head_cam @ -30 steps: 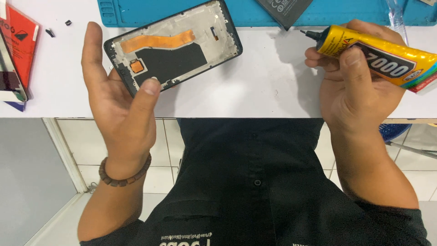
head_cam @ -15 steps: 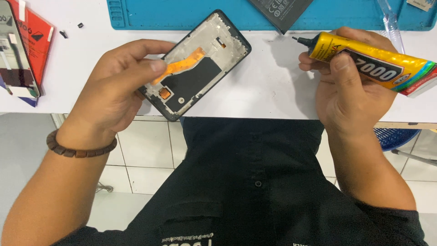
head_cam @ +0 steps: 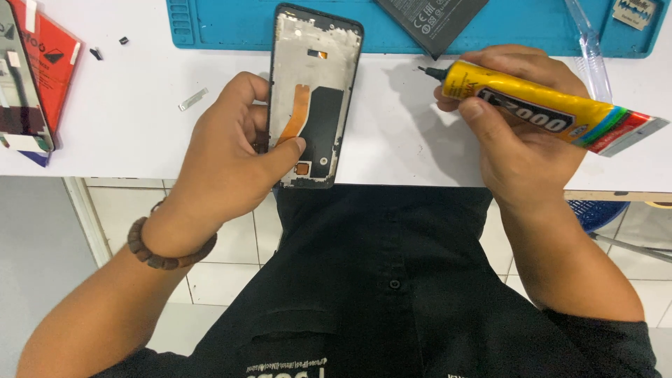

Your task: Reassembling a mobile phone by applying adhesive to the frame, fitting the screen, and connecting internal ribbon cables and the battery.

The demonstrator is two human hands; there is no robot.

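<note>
Over the white desk (head_cam: 420,140), the left hand (head_cam: 224,164) has its grip around an opened phone frame (head_cam: 315,91) while the right hand (head_cam: 514,133) clasps a yellow glue tube (head_cam: 546,112).

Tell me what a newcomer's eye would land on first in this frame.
Probably the bright yellow glue tube with a black nozzle, gripped in the right hand over the white table, nozzle pointing left. Next, the opened black phone frame with an orange flex strip, held upright by the left hand at the table's front edge, its top overlapping the blue work mat.
</note>
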